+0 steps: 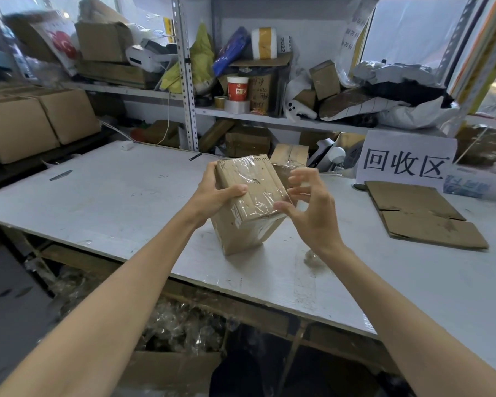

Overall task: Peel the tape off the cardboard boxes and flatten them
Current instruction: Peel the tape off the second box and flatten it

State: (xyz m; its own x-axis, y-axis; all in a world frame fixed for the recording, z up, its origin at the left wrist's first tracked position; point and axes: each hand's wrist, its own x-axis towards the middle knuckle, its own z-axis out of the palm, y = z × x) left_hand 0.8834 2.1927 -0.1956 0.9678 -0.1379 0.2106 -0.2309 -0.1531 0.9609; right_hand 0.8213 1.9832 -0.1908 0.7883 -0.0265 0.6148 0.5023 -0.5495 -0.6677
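Note:
A small cardboard box [242, 224] wrapped in clear tape [255, 193] stands tilted on one corner on the white table [103, 202]. My left hand [215, 193] grips its upper left side, thumb on the taped top face. To the right of the box my right hand [307, 207] has its fingers spread and bent, the thumb tip touching the box's right corner, and holds nothing. A second taped box [289, 161] sits just behind. At the right lies a flattened cardboard box [421, 213].
A crumpled wad of clear tape [312, 257] lies on the table by my right wrist. A knife blade [60, 175] is at the left, a white sign [405, 159] at the back right. Cluttered shelves [269, 121] stand behind. Tape scraps fill a box [178, 328] under the table.

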